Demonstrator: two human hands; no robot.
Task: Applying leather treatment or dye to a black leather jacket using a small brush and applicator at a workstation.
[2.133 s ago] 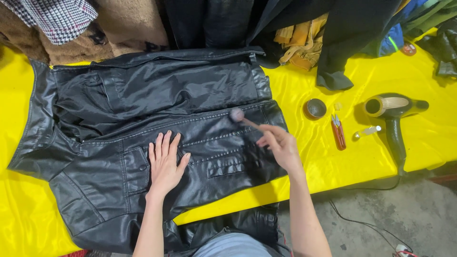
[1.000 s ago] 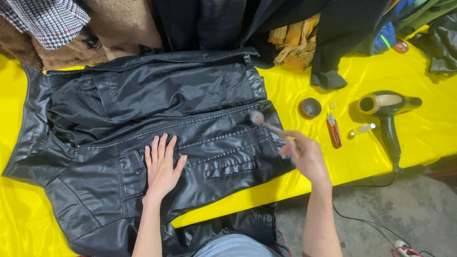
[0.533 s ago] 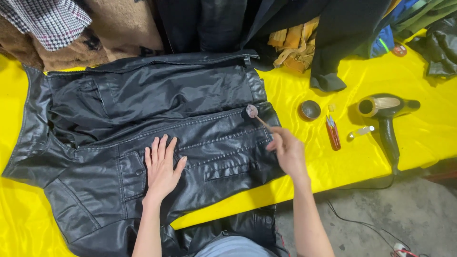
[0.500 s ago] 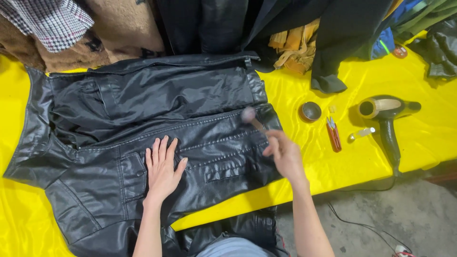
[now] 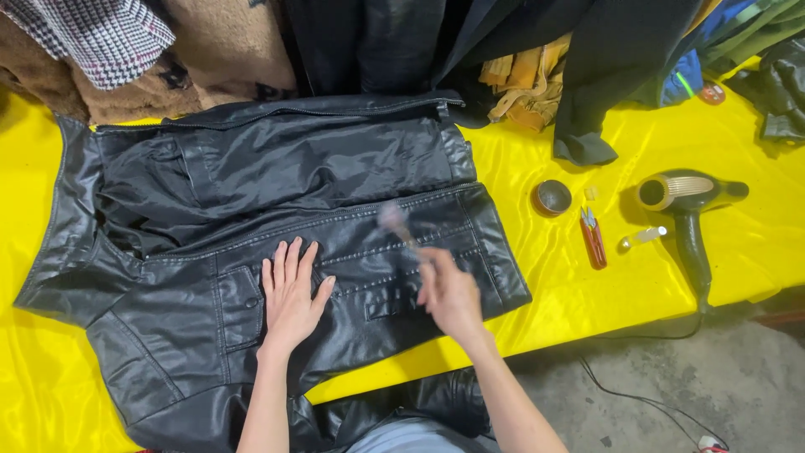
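On the yellow-covered desk (image 5: 587,294) a black leather jacket (image 5: 277,193) lies spread open. Left hand (image 5: 289,295) rests flat on the jacket front, fingers spread, holding nothing. Right hand (image 5: 449,294) has its grip closed around a small brush (image 5: 394,222), blurred, whose head is over the studded seam. Near the jacket's right edge: round tin (image 5: 552,198), red tool (image 5: 594,239), hair dryer (image 5: 686,210).
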